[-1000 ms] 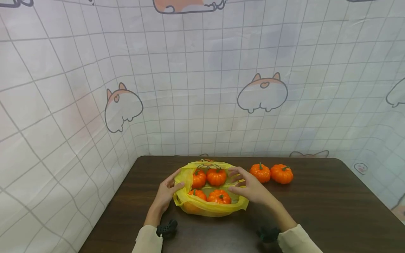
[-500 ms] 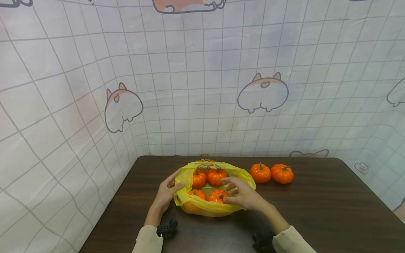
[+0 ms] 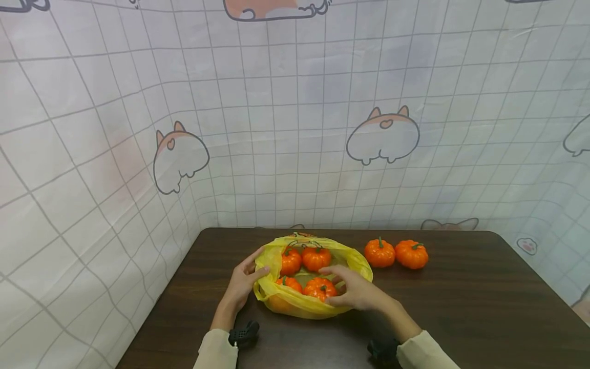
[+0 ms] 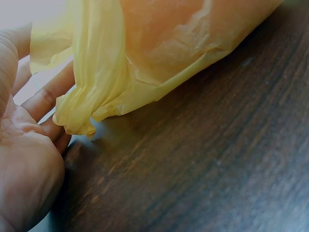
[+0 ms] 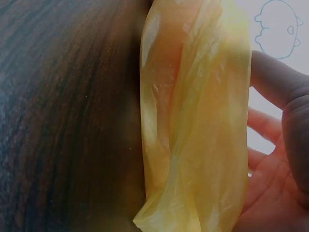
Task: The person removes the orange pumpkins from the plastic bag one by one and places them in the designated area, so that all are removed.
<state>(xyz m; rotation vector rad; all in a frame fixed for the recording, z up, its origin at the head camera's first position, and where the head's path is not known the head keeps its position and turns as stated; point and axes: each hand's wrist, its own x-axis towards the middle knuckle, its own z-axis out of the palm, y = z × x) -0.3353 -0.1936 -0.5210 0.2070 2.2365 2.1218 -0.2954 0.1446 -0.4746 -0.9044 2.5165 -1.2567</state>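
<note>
A yellow plastic bag (image 3: 299, 310) lies open on the table, with several small orange pumpkins inside. My left hand (image 3: 241, 282) holds its left edge, thumb over the rim and fingers on the far side. In the left wrist view, gathered plastic (image 4: 96, 87) hangs in front of the left fingers (image 4: 50, 92). Over the bag's right side reaches my right hand (image 3: 352, 289), fingers and thumb spread around the front right pumpkin (image 3: 319, 289). A gap shows between palm and pumpkin. The right wrist view shows the right thumb (image 5: 275, 79) at the bag's edge; plastic hides the fingertips.
Two more pumpkins, one (image 3: 380, 253) beside the other (image 3: 412, 254), sit on the dark wooden table (image 3: 461, 297) right of the bag. A white gridded cloth (image 3: 295, 154) with cartoon animals hangs behind the table and along its left side.
My right hand has moved left and down into the bag's mouth, closer around the front right pumpkin. The bag's right rim shows more fully behind that hand. My left hand has stayed put.
</note>
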